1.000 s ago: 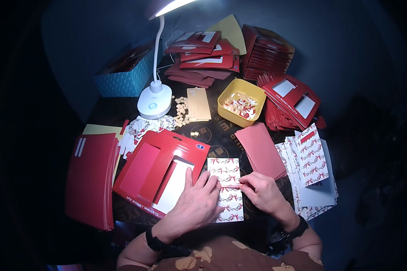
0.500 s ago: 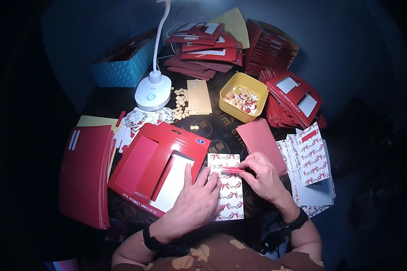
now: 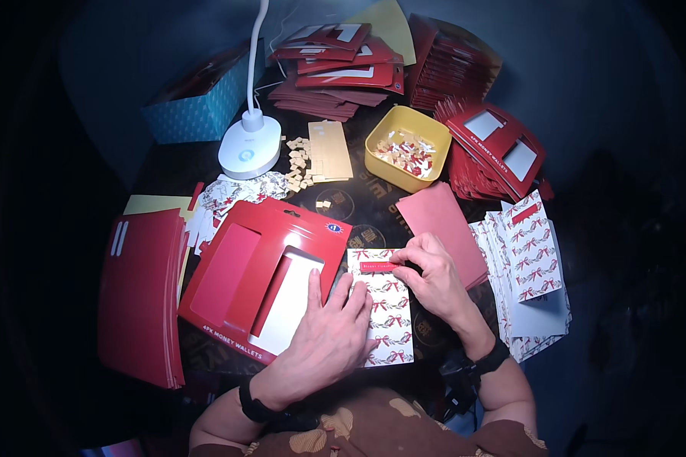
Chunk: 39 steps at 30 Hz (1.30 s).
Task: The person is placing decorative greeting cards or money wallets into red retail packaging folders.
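A white card (image 3: 390,327) with rows of wreath-and-red-bow print lies upright in front of me. Near its top sits a small red label strip (image 3: 373,266), its right end pinched between the thumb and fingers of my right hand (image 3: 436,280). The strip lies roughly level on the card; whether all of it touches the surface I cannot tell. My left hand (image 3: 326,333) rests flat with fingers spread, some on the card's left edge and the index finger over the white window of a red cardboard sleeve (image 3: 219,270).
Red sleeves (image 3: 141,297) are stacked at left. Printed cards (image 3: 537,259) and pink envelopes (image 3: 446,228) lie at right. Farther back stand a yellow tub (image 3: 389,167) of scraps, a white lamp (image 3: 250,148), a blue box (image 3: 198,110), tan squares (image 3: 299,164) and more red sleeves (image 3: 503,152).
My right hand has moved the red label slightly up and left across the card, levelling it near the top. My left hand stays spread in place. The whole view has shifted a little.
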Each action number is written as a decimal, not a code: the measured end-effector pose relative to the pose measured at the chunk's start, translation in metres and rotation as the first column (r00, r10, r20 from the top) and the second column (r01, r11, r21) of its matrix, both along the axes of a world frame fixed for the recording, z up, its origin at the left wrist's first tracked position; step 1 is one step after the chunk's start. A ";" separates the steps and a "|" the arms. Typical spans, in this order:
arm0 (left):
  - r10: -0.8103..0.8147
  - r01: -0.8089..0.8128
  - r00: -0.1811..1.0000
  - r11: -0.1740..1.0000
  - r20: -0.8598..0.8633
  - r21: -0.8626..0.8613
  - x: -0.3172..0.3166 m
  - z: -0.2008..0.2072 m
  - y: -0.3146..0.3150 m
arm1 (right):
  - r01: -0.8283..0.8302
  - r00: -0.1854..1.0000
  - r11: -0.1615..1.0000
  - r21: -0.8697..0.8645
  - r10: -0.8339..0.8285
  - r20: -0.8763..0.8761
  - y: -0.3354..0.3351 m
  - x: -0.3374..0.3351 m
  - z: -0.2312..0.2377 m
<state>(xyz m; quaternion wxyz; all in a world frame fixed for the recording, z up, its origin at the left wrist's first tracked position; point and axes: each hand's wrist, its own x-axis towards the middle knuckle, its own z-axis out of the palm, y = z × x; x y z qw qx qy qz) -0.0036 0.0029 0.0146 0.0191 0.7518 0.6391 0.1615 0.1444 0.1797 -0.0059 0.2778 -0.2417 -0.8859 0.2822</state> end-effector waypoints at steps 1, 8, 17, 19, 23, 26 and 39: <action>0.004 -0.004 1.000 1.000 0.002 -0.004 0.000 0.001 -0.001 | -0.009 1.000 1.000 0.005 0.009 -0.006 0.000 0.000 -0.001; 0.004 -0.004 1.000 1.000 0.004 -0.011 0.001 0.000 -0.001 | -0.029 1.000 0.999 0.026 0.029 -0.002 0.000 -0.001 0.001; 0.006 -0.006 1.000 1.000 0.004 -0.030 0.001 0.001 -0.001 | -0.006 1.000 0.999 0.037 0.005 0.015 -0.001 -0.001 0.000; 0.003 -0.003 1.000 1.000 0.004 -0.027 0.001 0.001 -0.001 | -0.006 1.000 0.999 0.045 0.005 0.016 0.000 -0.001 -0.001; 0.004 -0.004 1.000 1.000 0.015 -0.031 0.001 0.001 -0.001 | -0.005 1.000 0.999 0.048 0.004 0.020 -0.001 -0.001 0.000; 0.004 -0.003 1.000 0.999 0.017 -0.039 0.001 0.001 -0.001 | 0.002 1.000 0.999 0.051 -0.003 0.023 -0.001 -0.002 0.000; 0.018 -0.019 1.000 0.998 -0.007 -0.066 0.004 0.004 0.004 | 0.000 1.000 0.992 0.125 -0.003 0.020 -0.003 -0.003 0.000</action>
